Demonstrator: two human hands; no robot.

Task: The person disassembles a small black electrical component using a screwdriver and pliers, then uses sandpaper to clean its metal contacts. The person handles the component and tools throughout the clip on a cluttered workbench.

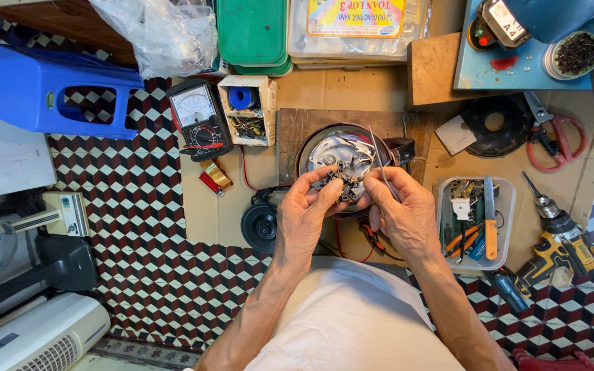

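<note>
Item in hand: we hold a small grey switch block [340, 183] pinched in our left hand [309, 206], just above the opened round appliance base [335, 152] on the wooden board [290, 130]. Our right hand [401, 209] is closed on a thin metal probe [380, 159] touching the block. We judge the work mid-course: base open, block loose, nothing refitted.

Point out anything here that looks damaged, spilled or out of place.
Nothing looks spilled or broken. The round appliance lies opened, its inner parts and wires bare, under the left hand and right hand. Tools lie scattered around the cardboard sheet, as in repair work.
</note>
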